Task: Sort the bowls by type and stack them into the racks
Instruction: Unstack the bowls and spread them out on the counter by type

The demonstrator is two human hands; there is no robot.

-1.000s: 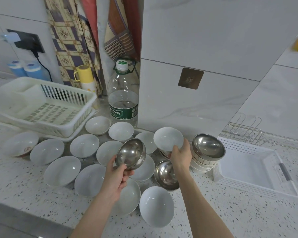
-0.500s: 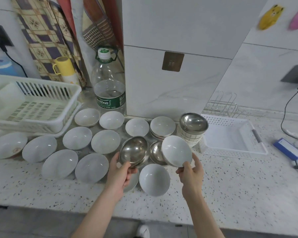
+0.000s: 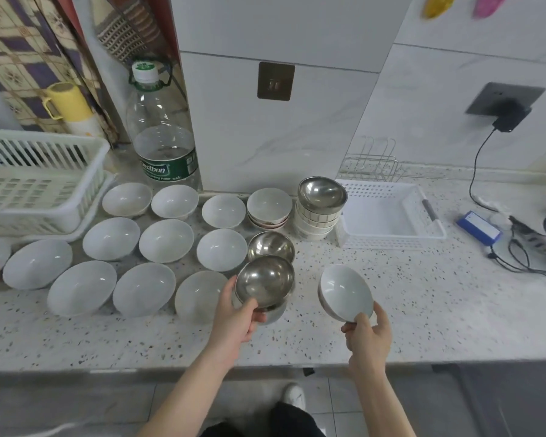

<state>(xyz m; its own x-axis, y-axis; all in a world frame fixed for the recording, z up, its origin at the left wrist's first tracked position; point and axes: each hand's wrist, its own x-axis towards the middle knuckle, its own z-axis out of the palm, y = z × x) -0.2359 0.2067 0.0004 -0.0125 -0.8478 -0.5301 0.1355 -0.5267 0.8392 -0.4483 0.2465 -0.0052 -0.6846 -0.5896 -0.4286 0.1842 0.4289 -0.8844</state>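
My left hand (image 3: pixel 238 316) grips a steel bowl (image 3: pixel 264 280) by its near rim, tilted, just above the counter. My right hand (image 3: pixel 368 334) holds a small white bowl (image 3: pixel 345 292) tilted toward me, over bare counter. Another steel bowl (image 3: pixel 271 246) rests behind the held one. Several white bowls (image 3: pixel 166 241) lie spread across the counter to the left. A short stack of patterned bowls (image 3: pixel 269 207) and a taller white stack topped by a steel bowl (image 3: pixel 322 192) stand near the wall. A white basket rack (image 3: pixel 391 238) sits at the right, a white slatted dish rack (image 3: pixel 44 184) at the left.
A large water bottle (image 3: pixel 163 134) and a yellow mug (image 3: pixel 68 102) stand by the back wall. A wire rack (image 3: pixel 372 162) sits behind the white basket. A blue box (image 3: pixel 478 227), cables and a plugged-in charger (image 3: pixel 508 116) occupy the far right. The counter edge runs just below my hands.
My right hand has carried the white bowl from over the bowl stacks to the right and toward me. My left hand has lowered the steel bowl. The view has shifted right.
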